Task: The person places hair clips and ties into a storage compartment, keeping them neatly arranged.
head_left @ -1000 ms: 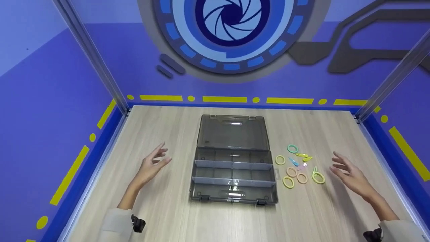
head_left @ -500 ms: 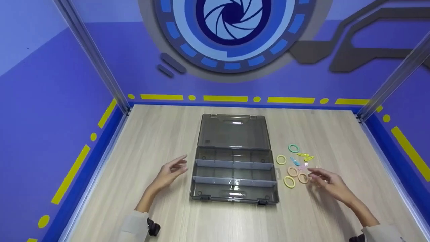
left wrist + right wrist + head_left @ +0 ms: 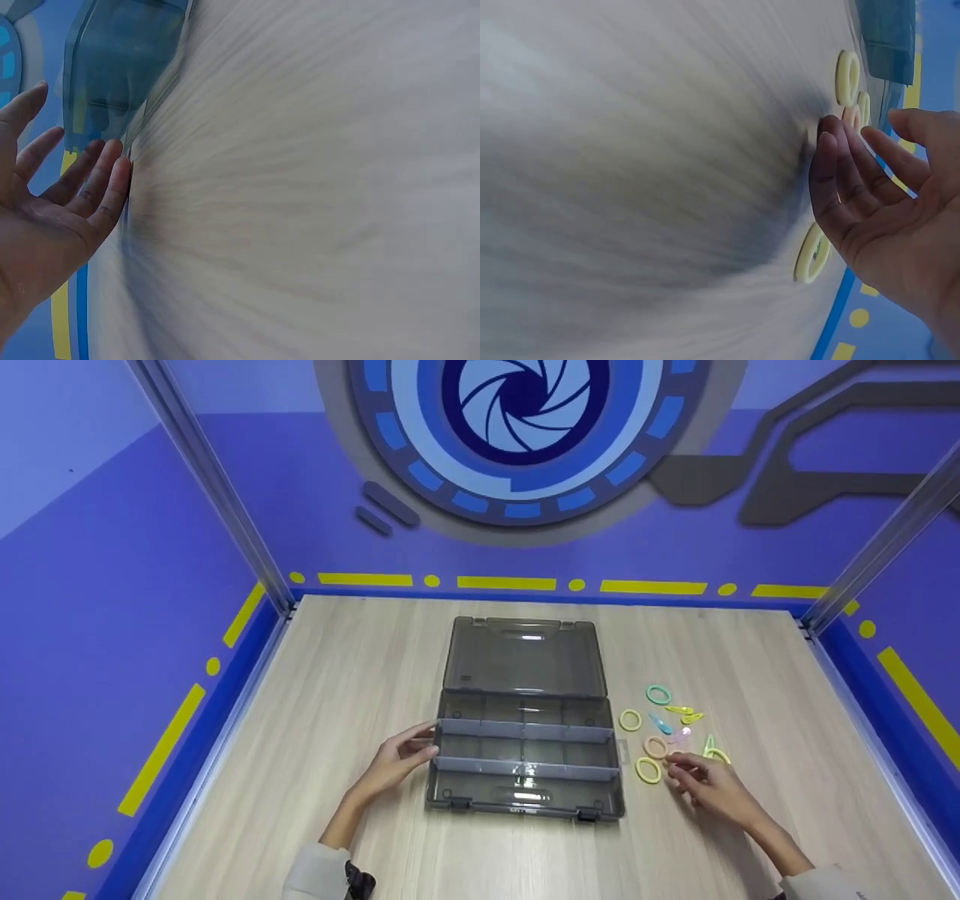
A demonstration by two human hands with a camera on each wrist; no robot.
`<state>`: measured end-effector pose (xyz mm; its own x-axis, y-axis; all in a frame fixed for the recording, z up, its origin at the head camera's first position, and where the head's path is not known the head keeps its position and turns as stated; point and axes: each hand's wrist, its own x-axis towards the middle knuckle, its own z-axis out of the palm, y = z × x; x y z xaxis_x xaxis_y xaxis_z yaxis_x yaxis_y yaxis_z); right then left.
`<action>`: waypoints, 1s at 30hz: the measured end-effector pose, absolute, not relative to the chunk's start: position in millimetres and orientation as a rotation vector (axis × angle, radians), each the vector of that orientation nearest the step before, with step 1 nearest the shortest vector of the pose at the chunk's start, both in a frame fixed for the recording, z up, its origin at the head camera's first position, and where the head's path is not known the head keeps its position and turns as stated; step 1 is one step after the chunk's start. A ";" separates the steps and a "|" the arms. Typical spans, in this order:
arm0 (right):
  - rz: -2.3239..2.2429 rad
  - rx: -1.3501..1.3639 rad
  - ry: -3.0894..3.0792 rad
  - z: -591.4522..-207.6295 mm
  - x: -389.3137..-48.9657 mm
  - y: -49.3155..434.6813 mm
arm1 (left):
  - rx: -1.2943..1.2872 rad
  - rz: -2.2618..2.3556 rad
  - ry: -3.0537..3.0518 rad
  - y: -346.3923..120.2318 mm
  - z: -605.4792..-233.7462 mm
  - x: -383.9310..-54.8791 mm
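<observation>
A smoky translucent compartment box lies on the table, its lid folded back. My left hand is at the box's left wall with loosely spread fingers, fingertips right at the edge. In the left wrist view, those fingers reach toward the box's corner. My right hand is low over the scattered hair ties, fingers bent loosely and thumb apart in the right wrist view. Its fingertips hover beside a peach hair tie and a yellow hair tie. Another peach one is hidden beneath this hand.
Right of the box lie a green hair tie, a pale yellow one, a blue snap clip, a pink clip and yellow clips. Beyond the right hand, a green clip overlaps a yellow-green hair tie.
My left hand has moved right, up to the box's side. My right hand has moved left from the table's right side to over the hair ties. The box has stayed put.
</observation>
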<state>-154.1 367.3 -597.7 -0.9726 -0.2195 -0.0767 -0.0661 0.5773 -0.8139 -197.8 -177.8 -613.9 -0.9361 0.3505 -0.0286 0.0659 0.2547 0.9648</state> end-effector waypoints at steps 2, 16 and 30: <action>-1.336 -0.219 2.653 -599.6 -154.5 364.2 | 0.394 1.779 2.235 -178.0 -614.7 -197.4; -1.179 -0.131 2.936 -606.5 -154.0 344.7 | 0.484 1.723 2.203 -181.7 -614.3 -198.6; -1.139 -0.037 2.998 -611.5 -155.3 335.4 | 0.464 1.773 2.120 -181.3 -612.4 -197.2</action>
